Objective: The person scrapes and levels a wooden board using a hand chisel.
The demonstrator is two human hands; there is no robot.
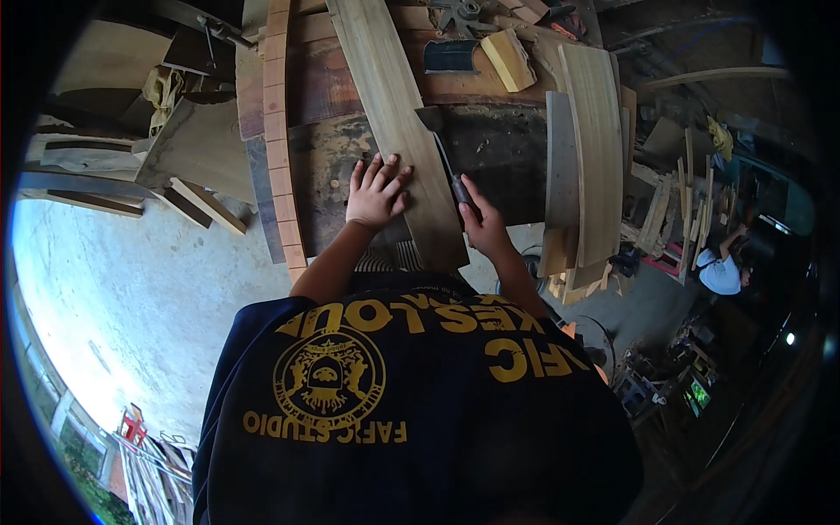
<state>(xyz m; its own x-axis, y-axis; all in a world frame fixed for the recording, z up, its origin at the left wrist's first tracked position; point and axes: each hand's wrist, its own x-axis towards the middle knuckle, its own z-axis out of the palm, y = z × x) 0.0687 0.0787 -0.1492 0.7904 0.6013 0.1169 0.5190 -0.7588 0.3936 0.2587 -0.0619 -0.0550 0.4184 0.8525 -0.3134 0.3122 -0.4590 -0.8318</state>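
Observation:
A long pale wooden plank (394,96) lies lengthwise over the dark, stained workbench (324,157), its near end by my waist. My left hand (376,197) rests at the plank's left edge with its fingers stretched out and apart. On the opposite side, my right hand (484,220) is wrapped round the dark handle of a bladed tool (444,156). The tool's narrow, shiny metal part runs up along the plank's right edge and ends in a dark, flat tip touching or overlapping the board. What kind of tool it is, I cannot tell.
Curved boards (595,149) stand stacked at the bench's right. A marked wooden strip (276,131) runs along its left. A yellowish wood block (507,61) lies at the back. Loose timber (206,206) sits by the left floor. A person (722,271) in white is far right.

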